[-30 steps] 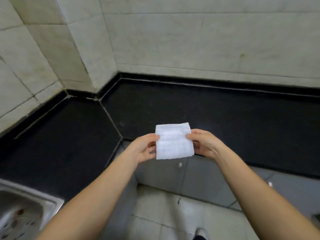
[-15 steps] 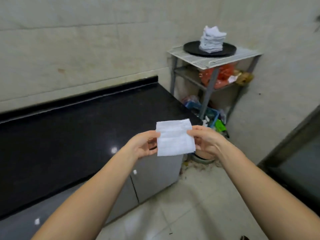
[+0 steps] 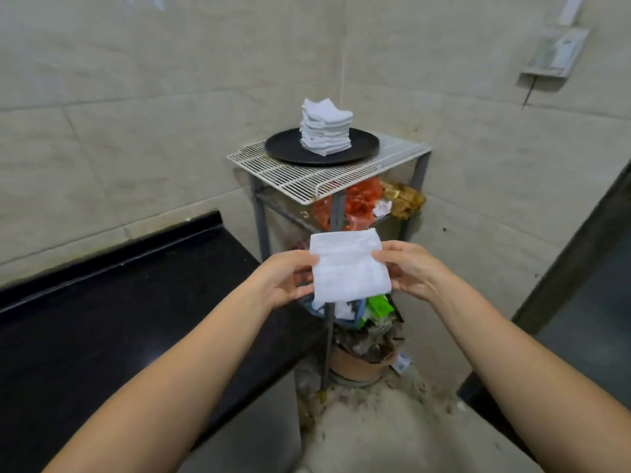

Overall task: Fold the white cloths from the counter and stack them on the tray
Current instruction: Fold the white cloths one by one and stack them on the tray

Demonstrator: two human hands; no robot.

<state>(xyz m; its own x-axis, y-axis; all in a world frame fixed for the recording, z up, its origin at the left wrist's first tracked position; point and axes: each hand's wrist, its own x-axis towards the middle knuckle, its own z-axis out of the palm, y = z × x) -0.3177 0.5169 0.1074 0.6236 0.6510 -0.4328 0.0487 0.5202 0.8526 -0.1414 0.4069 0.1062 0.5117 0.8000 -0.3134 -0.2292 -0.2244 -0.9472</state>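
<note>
The fingers (image 3: pixel 309 259) of the left hand (image 3: pixel 283 279) are curled closed on the left edge of the folded white cloth (image 3: pixel 348 269), thumb on the near face and the rest tucked behind, while the right hand (image 3: pixel 411 268) pinches the opposite edge in the same way; between them the cloth hangs as a flat, roughly square packet, held in the air and touching nothing else. The grip looks just as it did a second ago; what has changed is the view, which has swung off the bare black desk (image 3: pixel 112 302) and now faces the wire rack (image 3: pixel 307 179) in the corner. On the rack sits the round black tray (image 3: pixel 283 148), bearing a tall stack of folded cloths (image 3: pixel 326 128), its upper layers a little askew. The folding of this piece seems finished, and the likely step in hand is carrying it over. The tray is well apart from the hands, above and beyond them.
</note>
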